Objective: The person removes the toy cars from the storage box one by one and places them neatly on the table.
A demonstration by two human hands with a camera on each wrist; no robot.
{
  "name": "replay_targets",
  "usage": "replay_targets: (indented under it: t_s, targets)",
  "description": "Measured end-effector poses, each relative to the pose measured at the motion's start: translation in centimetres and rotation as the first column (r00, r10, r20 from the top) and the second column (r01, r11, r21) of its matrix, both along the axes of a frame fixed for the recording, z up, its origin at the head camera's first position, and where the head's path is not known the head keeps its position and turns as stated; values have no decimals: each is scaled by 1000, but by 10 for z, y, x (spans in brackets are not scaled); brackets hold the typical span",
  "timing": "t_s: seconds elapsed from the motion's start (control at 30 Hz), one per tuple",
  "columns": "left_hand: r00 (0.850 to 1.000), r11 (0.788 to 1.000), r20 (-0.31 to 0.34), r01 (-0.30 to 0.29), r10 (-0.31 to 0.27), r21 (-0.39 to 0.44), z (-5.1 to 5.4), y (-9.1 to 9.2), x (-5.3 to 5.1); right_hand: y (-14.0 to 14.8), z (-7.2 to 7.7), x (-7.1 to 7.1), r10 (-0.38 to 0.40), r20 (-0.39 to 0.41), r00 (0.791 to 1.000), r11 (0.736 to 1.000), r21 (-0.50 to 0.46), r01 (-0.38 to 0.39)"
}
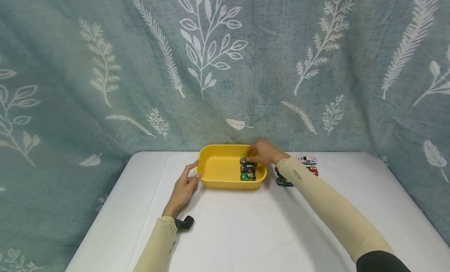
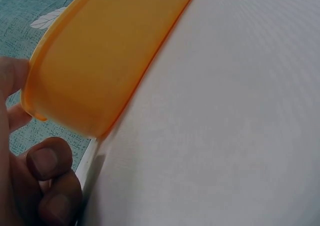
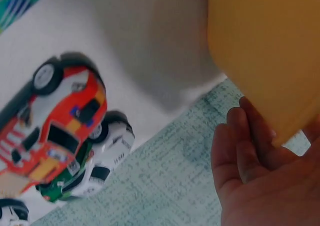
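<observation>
A yellow tray (image 1: 218, 184) sits at the back of the white table. My left hand (image 1: 184, 188) grips its left end, thumb and fingers at the rim. Inside, at the right, a green-and-black toy car (image 1: 243, 161), a dark purple toy car (image 1: 247, 169) and a green toy car (image 1: 247, 176) stand in a column. My right hand (image 1: 266, 152) reaches over the back right rim and pinches the rearmost car, partly covering it. In the right wrist view, the tray wall hides the thumb and index tips, while the other fingers (image 3: 229, 156) curl outside the rim.
Right of the tray are more toy cars: a white one (image 1: 308, 160), a red one (image 1: 312, 170) and a dark green-blue one (image 1: 284, 182), partly behind my right sleeve (image 1: 327, 201). A leaf-patterned curtain (image 1: 218, 120) hangs at the table's back edge.
</observation>
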State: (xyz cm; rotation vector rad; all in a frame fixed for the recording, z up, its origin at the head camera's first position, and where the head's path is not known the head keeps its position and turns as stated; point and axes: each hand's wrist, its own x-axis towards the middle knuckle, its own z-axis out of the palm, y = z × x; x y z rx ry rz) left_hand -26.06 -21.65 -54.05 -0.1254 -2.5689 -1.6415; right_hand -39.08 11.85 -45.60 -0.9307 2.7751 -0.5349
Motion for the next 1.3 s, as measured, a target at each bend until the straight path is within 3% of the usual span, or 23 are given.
replay_targets:
  t_s: [0.23, 0.47, 0.8, 0.97, 1.3]
  targets:
    - [1000, 1000, 1, 15, -15, 14, 0, -1, 1, -5, -8, -1, -15, 37, 999, 1000, 13, 15]
    - [1000, 1000, -2, 1, -1, 3, 1, -3, 2, -10, -12, -1, 21, -34, 999, 996, 82, -18]
    - [1000, 1000, -8, -3, 2, -13, 0, -2, 1, -10, -9, 1, -11, -58, 998, 990, 138, 19]
    - [1000, 1000, -1, 1, -1, -11, -1, -2, 0, -11, 1, 4, 9, -104, 995, 990, 143, 6]
    - [1000, 1000, 6, 2, -2, 2, 1, -2, 1, 2, 35, 15, 56, -189, 980, 998, 37, -50]
